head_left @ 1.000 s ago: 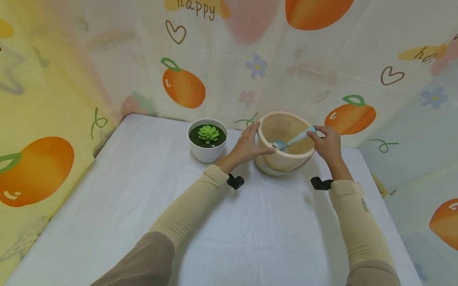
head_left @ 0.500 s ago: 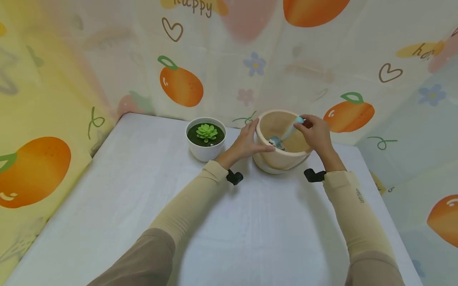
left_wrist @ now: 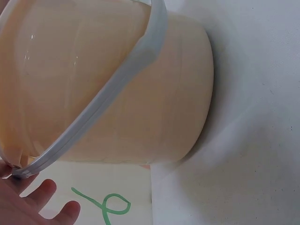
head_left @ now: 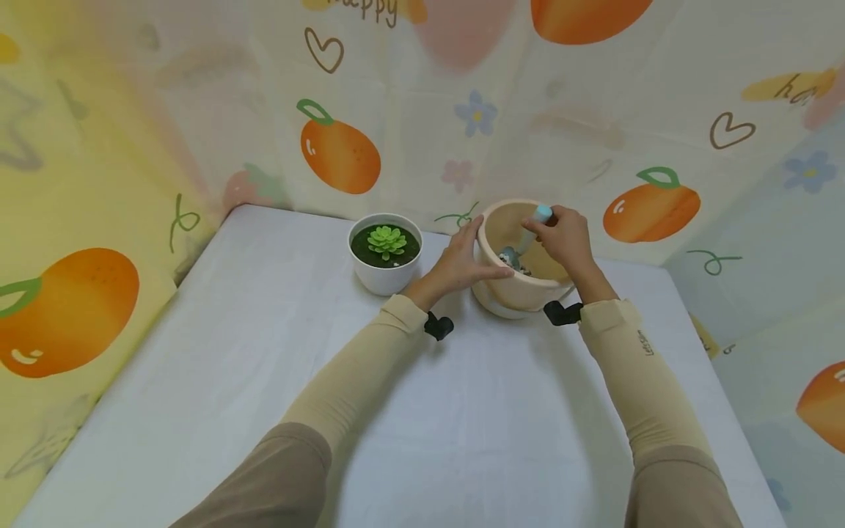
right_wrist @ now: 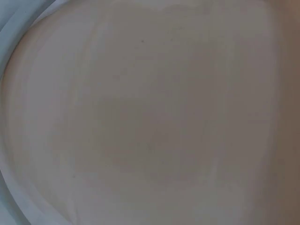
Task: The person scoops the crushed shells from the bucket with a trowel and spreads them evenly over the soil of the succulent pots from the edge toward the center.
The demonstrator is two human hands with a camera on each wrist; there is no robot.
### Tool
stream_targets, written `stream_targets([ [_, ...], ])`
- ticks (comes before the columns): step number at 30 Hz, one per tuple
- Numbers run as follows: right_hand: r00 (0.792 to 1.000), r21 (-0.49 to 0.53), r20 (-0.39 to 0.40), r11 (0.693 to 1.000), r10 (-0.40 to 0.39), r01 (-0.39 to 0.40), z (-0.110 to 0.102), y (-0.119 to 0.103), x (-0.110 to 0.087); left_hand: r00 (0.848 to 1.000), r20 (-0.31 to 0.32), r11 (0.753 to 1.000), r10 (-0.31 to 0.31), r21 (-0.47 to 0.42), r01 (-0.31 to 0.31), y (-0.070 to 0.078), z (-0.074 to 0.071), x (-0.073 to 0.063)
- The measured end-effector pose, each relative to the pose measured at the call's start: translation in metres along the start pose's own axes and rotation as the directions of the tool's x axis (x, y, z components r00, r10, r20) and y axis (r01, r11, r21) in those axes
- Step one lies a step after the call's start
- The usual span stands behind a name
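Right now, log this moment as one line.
left hand: touches bucket at rim | right hand: holds blue tool, its head inside bucket | potted succulent: on table, left of bucket

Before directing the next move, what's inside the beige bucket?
Inside are the lower part of a blue tool, held by the right hand, and bits too small to identify. The bucket hides most of its bottom behind its near side.

Both arms extend forward, converging. The left arm (head_left: 343, 378) runs obliquely inward to the left wrist (head_left: 417, 295); the left hand (head_left: 455, 268) has its thumb spread from its fingers. The right arm (head_left: 637, 374) angles inward to the right wrist (head_left: 596, 286); the right hand (head_left: 569, 238) forms a pinch, thumb against fingers.
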State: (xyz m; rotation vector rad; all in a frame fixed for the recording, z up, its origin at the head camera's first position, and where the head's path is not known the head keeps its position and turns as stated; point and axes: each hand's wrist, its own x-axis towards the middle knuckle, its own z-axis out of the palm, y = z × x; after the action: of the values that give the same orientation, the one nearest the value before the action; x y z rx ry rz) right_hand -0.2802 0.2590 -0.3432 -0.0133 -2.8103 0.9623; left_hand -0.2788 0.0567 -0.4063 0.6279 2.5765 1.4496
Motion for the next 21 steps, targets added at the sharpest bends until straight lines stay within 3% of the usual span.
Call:
stream_targets([
  [12,0.992,-0.055,-0.020,0.991,-0.124,0.123,-0.011,0.001,-0.005,1.000,0.005,1.000,-0.015,-0.004,0.015,-0.003,0.002,-0.003],
  [21,0.975,-0.091,0.125,0.976,-0.183,0.195,-0.018,0.008,-0.001,1.000,-0.003,1.000,-0.006,-0.005,0.006,0.001,0.000,-0.001],
])
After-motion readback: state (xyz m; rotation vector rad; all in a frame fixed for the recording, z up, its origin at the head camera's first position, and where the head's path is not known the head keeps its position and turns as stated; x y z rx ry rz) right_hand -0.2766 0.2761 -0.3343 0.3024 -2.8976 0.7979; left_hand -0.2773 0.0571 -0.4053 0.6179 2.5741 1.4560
